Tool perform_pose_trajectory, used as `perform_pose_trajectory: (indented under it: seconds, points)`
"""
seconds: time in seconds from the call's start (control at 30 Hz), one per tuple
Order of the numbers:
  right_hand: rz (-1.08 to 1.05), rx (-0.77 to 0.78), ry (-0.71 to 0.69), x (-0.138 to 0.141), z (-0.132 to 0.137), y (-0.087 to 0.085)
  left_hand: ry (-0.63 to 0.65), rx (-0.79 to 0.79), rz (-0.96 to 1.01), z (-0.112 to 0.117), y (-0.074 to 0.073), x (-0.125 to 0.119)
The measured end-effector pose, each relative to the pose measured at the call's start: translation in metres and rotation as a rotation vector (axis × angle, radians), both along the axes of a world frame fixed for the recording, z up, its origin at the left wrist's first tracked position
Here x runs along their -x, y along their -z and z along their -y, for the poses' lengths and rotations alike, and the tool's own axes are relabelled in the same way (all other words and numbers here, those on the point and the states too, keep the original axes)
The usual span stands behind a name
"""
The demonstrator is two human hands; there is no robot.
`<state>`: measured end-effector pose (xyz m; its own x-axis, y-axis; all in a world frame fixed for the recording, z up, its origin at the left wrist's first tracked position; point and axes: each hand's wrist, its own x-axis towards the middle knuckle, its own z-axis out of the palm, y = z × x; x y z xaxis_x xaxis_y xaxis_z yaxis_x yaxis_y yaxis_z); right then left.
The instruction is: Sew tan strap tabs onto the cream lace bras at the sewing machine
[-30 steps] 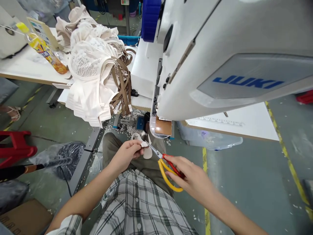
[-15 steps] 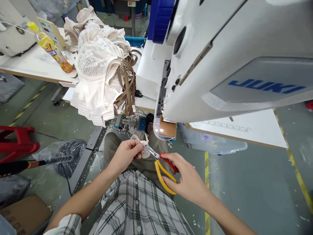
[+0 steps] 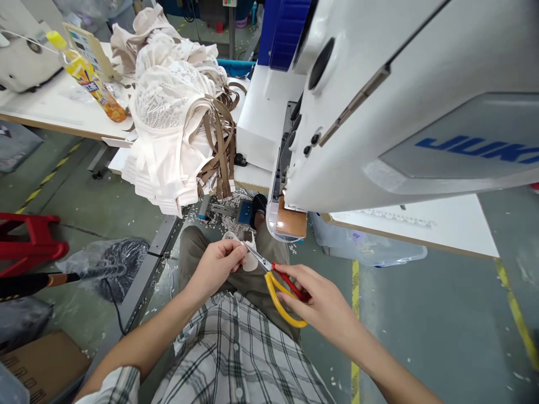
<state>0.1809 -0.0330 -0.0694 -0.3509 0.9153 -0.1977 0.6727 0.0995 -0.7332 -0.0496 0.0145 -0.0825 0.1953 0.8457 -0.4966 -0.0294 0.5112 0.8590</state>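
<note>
A pile of lace garments point(image 3: 168, 118) is lying on the table point(image 3: 54, 115) at the left. Over the lap, the left hand point(image 3: 217, 264) is pinching a small white fabric piece point(image 3: 251, 262) between closed fingers. The scissors point(image 3: 269, 268) are touching this piece with their blades. The right hand point(image 3: 326, 306) is gripping their yellow and red handles. A white sewing machine point(image 3: 400, 112) is standing above, at the right.

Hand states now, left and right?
Left hand: closed, pinching a fabric piece.
Right hand: closed on scissors.
</note>
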Motion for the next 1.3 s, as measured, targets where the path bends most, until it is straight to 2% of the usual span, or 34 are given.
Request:
perform_pose_trajectory:
  seconds: [0.17,0.3,0.43,0.53,0.6,0.67,0.7,0.73,0.77,0.83,0.87,0.9,0.93,1.0,1.03,1.07,1.1,1.2,1.27,1.3]
  points:
    - [0.023,0.032,0.048,-0.014,0.012,0.004,-0.106,0.046,0.088,0.002,0.003,-0.003]
    - [0.133,0.005,0.112,-0.048,0.009,0.005,-0.163,0.094,0.190,0.002,0.002,-0.004]
    - [0.409,-0.162,0.263,-0.099,-0.029,0.003,-0.162,0.117,0.255,0.000,0.001,-0.008]
    - [0.628,-0.413,0.320,-0.123,-0.061,-0.005,-0.109,0.139,0.272,-0.002,-0.006,-0.011]
    - [0.657,-0.604,0.323,-0.115,-0.069,-0.012,-0.048,0.157,0.268,-0.005,-0.015,-0.012]
    - [0.539,-0.741,0.241,-0.088,-0.062,-0.014,0.098,0.199,0.253,-0.007,-0.025,-0.013]
    - [0.442,-0.772,0.140,-0.069,-0.055,-0.013,0.184,0.228,0.246,-0.008,-0.029,-0.014]
    - [0.342,-0.783,-0.018,-0.050,-0.047,-0.009,0.286,0.251,0.228,-0.010,-0.033,-0.015]
    - [0.271,-0.768,-0.163,-0.032,-0.040,-0.005,0.390,0.265,0.200,-0.012,-0.035,-0.015]
    - [0.166,-0.734,-0.342,-0.005,-0.032,0.006,0.551,0.258,0.127,-0.014,-0.039,-0.014]
    - [0.132,-0.713,-0.372,0.001,-0.031,0.012,0.597,0.196,0.058,-0.014,-0.040,-0.013]
    - [0.111,-0.686,-0.355,0.003,-0.033,0.016,0.591,0.079,-0.042,-0.013,-0.039,-0.012]
    - [0.101,-0.648,-0.298,0.001,-0.037,0.019,0.522,-0.086,-0.161,-0.010,-0.038,-0.010]
    - [0.098,-0.525,-0.076,-0.013,-0.045,0.023,0.271,-0.450,-0.377,0.000,-0.027,-0.008]
    - [0.080,-0.434,0.074,-0.021,-0.048,0.023,0.166,-0.567,-0.421,0.007,-0.018,-0.008]
    - [0.024,-0.328,0.223,-0.027,-0.049,0.023,0.111,-0.594,-0.392,0.014,-0.007,-0.011]
    - [-0.085,-0.206,0.362,-0.031,-0.050,0.022,0.131,-0.534,-0.287,0.021,0.006,-0.016]
    - [-0.659,0.216,0.653,-0.026,-0.045,0.023,0.295,-0.117,0.246,0.038,0.040,-0.042]
    - [-1.024,0.461,0.745,-0.012,-0.039,0.023,0.298,0.070,0.583,0.044,0.049,-0.061]
    - [-1.141,0.547,0.760,-0.005,-0.036,0.021,0.258,0.086,0.701,0.046,0.048,-0.069]
